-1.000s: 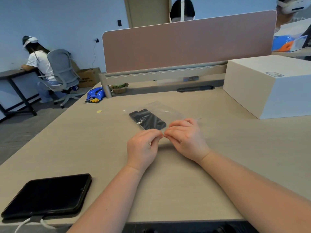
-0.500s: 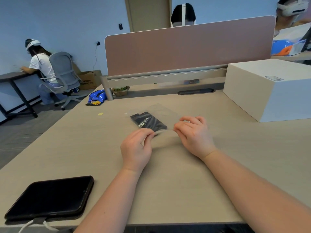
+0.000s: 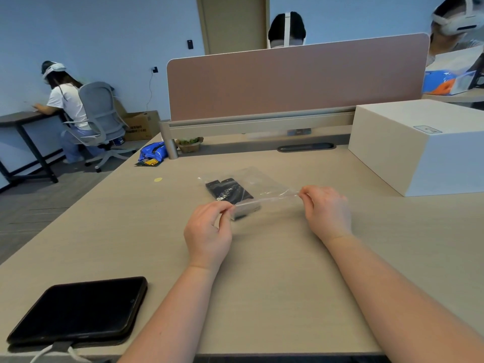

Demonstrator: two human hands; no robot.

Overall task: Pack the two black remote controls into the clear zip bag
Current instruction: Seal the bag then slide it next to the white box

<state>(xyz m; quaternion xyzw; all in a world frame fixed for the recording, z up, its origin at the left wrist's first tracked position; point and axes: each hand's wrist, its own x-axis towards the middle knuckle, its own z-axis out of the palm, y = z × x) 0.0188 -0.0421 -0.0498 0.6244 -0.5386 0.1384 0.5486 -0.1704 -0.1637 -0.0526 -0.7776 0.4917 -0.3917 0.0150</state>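
Observation:
The clear zip bag (image 3: pixel 264 183) lies on the beige desk (image 3: pixel 262 297) in front of me. Two black remote controls (image 3: pixel 228 192) lie side by side inside it, towards its left half. My left hand (image 3: pixel 209 231) pinches the left end of the bag's near zip edge between thumb and fingers. At the right end of that same edge, my right hand (image 3: pixel 326 212) pinches the bag. The zip strip runs taut between the two hands, a little above the desk.
A black tablet (image 3: pixel 78 310) with a white cable lies at the near left corner. A large white box (image 3: pixel 419 145) stands at the right. A pink divider panel (image 3: pixel 296 79) closes the desk's far edge, with a blue packet (image 3: pixel 153 153) at its left post. People sit beyond.
My hands were together at the middle of the zip edge. They have slid apart along it, the right hand going right, the left staying near the left end.

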